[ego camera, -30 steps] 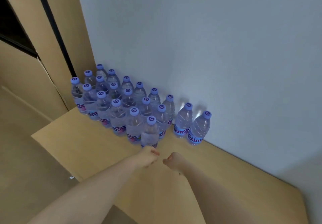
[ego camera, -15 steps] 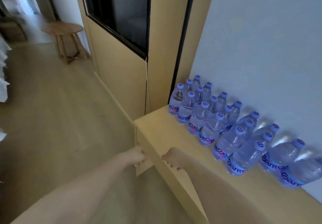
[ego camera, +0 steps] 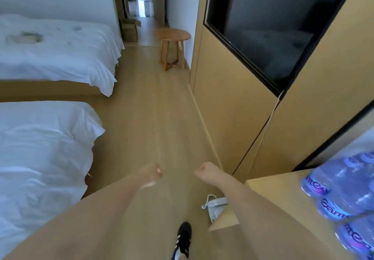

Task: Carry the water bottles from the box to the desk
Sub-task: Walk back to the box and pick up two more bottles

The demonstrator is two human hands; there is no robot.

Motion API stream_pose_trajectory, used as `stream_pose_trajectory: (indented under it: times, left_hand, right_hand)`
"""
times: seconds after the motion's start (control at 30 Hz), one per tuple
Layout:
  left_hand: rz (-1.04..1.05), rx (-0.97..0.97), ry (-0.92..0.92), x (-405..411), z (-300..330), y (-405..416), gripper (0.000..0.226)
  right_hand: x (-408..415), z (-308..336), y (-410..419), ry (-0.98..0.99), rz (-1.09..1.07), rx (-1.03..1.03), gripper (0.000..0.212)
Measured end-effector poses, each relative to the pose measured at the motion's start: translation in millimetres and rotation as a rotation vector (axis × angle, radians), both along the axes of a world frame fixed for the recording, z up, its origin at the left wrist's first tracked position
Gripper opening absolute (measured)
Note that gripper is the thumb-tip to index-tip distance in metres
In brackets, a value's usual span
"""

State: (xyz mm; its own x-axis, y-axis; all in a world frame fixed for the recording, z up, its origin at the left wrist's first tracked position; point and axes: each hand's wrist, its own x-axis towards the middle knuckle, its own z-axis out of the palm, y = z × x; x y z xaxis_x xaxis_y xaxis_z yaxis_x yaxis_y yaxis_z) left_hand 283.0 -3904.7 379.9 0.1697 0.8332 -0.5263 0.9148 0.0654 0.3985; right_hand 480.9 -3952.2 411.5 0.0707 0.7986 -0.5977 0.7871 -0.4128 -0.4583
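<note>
I'm turning away from the water bottles [ego camera: 342, 191] on the bench [ego camera: 269, 187]; left hand [ego camera: 152, 173] and right hand [ego camera: 205, 171] are curling empty, heading back for more.

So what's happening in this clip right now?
A person is walking along the wooden floor beside two beds with both hands free. The left hand and right hand are held out in front with fingers curled, holding nothing. A cluster of water bottles stands on the desk at the right edge of view. A cardboard box sits far down the room near the doorway. A round stool stands by the wall.
</note>
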Motion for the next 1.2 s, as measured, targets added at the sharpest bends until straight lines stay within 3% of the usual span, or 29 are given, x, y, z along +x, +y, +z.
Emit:
stream_pose_trajectory:
  times: [0.17,0.27,0.33,0.47,0.6,0.7,0.77,0.83,0.9,1.0,1.2]
  left_hand:
    - [0.085,0.008,0.013,-35,-3,101,0.030]
    - [0.134,-0.013,0.023,-54,5,165,0.026]
    - [0.178,0.005,0.016,-67,11,209,0.031]
    - [0.236,-0.017,-0.008,-87,15,277,0.032]
    - [0.252,-0.048,0.029,-114,-2,358,0.018]
    - [0.236,-0.081,0.044,-134,-7,433,0.030]
    - [0.211,-0.063,0.051,-147,-3,491,0.033]
    - [0.205,-0.030,0.048,-161,4,553,0.032]
    - [0.192,-0.019,0.041,-175,12,612,0.032]
    - [0.162,-0.025,0.027,-186,19,691,0.028]
    - [0.118,-0.030,-0.004,-174,7,830,0.021]
  right_hand:
    - [-16,-16,133,-0.005,0.138,-0.080,0.032]
    - [-29,-18,217,-0.006,0.169,-0.093,0.060]
    - [-41,-10,270,0.017,0.178,-0.078,0.062]
    - [-72,-7,361,0.032,0.235,-0.065,0.057]
    - [-105,-15,445,-0.002,0.355,-0.071,0.018]
    - [-128,-17,517,-0.005,0.376,-0.094,0.032]
    - [-139,-26,570,-0.033,0.365,-0.062,0.021]
    - [-149,-29,625,-0.067,0.328,-0.055,0.034]
    - [-157,-23,674,-0.072,0.323,-0.086,0.023]
    - [-165,-8,753,-0.068,0.288,-0.070,0.046]
    - [-165,2,895,-0.054,0.323,-0.017,0.041]
